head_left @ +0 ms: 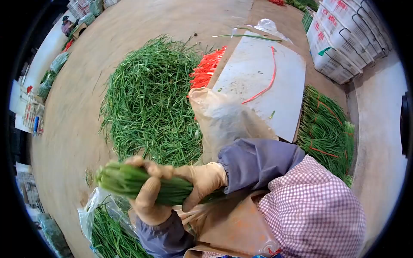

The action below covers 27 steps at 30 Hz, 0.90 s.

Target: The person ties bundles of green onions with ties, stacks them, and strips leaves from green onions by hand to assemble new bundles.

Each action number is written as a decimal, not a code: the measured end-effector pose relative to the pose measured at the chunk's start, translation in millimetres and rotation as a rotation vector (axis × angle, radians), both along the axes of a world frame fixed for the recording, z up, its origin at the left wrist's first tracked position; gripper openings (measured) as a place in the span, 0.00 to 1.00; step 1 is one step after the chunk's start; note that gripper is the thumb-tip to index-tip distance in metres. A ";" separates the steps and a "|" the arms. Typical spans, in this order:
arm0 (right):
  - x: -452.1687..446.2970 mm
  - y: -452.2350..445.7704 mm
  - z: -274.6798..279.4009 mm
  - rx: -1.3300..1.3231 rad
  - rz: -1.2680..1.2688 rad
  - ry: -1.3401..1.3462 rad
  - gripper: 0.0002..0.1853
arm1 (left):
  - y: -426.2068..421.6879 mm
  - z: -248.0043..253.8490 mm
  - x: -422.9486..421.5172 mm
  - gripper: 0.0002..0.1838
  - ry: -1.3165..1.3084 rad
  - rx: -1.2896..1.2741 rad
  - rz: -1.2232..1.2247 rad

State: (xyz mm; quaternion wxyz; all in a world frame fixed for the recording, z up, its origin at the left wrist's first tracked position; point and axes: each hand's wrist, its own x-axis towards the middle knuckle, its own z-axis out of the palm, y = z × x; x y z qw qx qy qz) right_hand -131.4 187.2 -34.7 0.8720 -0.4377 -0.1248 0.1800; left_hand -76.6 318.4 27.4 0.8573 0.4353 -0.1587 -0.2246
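My left hand (148, 197), in a pale glove, is closed round a bunch of long green stalks that look like garlic chives (124, 179), close to its cut ends. My right hand (203, 179), gloved too, grips the same bunch farther along, with its thumb below. The bunch lies almost level across my lap, and its left end is blurred by motion. Beyond my hands a big loose heap of green stalks (152, 96) rests on the floor. Below them, a clear plastic bag (95, 198) holds more stalks. A brown apron (241, 223) covers my lap.
A white board (254, 64) bears one red strip (272, 79); red ties (206, 69) are piled beside it. Bundled greens (325, 129) with red bands lie at right, below white crates (340, 38). A person (67, 26) sits far off at upper left.
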 end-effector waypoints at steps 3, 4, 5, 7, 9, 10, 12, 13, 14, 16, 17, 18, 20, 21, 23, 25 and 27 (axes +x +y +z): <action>-17.6 -32.5 1.3 0.087 -0.016 0.192 0.29 | -42.3 7.2 3.5 0.27 0.112 0.153 -0.065; -29.6 -50.8 15.3 -0.067 -0.125 0.313 0.27 | -58.2 10.1 4.1 0.27 0.115 0.172 -0.151; -40.2 -72.5 30.4 -0.169 -0.181 0.260 0.26 | -70.1 11.8 5.4 0.27 0.120 0.204 -0.204; -47.8 -121.4 43.3 -0.227 -0.129 0.282 0.25 | -82.4 -7.1 19.6 0.38 -0.057 0.202 -0.475; -65.7 -178.9 37.9 -0.587 -0.267 0.250 0.29 | -87.8 -32.1 12.8 0.43 -0.158 0.200 -0.303; -72.0 -214.4 26.9 -0.786 -0.340 0.248 0.30 | -91.2 -47.7 9.0 0.43 -0.126 0.117 -0.296; -84.7 -290.3 -10.6 -1.190 -0.454 0.211 0.34 | -71.7 -56.3 3.5 0.38 -0.050 0.209 -0.340; -92.7 -324.9 -35.0 -1.400 -0.487 0.153 0.35 | -62.3 -61.2 2.5 0.36 -0.012 0.254 -0.362; -102.4 -355.4 -59.6 -1.620 -0.517 0.076 0.37 | -49.1 -64.2 -2.3 0.33 -0.012 0.322 -0.353; -121.0 -403.8 -109.0 -1.988 -0.537 -0.087 0.40 | -21.1 -74.7 -9.6 0.31 0.018 0.343 -0.347; -129.1 -424.9 -129.9 -2.105 -0.530 -0.168 0.42 | -3.2 -73.7 -14.3 0.30 0.069 0.348 -0.343; -135.5 -445.9 -151.2 -2.169 -0.526 -0.255 0.44 | 7.7 -70.0 -18.2 0.29 0.122 0.336 -0.316; -128.3 -465.1 -172.7 -2.174 -0.561 -0.413 0.47 | 44.0 -64.8 -26.7 0.28 0.218 0.309 -0.238; -103.1 -451.5 -156.2 -1.975 -0.451 -0.209 0.48 | 65.0 -61.8 -30.8 0.28 0.183 0.317 -0.157; -80.4 -418.5 -93.0 -1.866 -0.295 0.060 0.47 | 105.8 -59.2 -47.7 0.28 0.131 0.336 -0.022; -32.7 -369.5 -32.0 -2.120 -0.348 -0.028 0.44 | 144.3 -59.5 -67.7 0.27 0.149 0.335 0.074; 18.9 -288.5 21.6 -2.115 -0.495 -0.263 0.41 | 181.0 -44.1 -91.8 0.27 0.184 0.354 0.187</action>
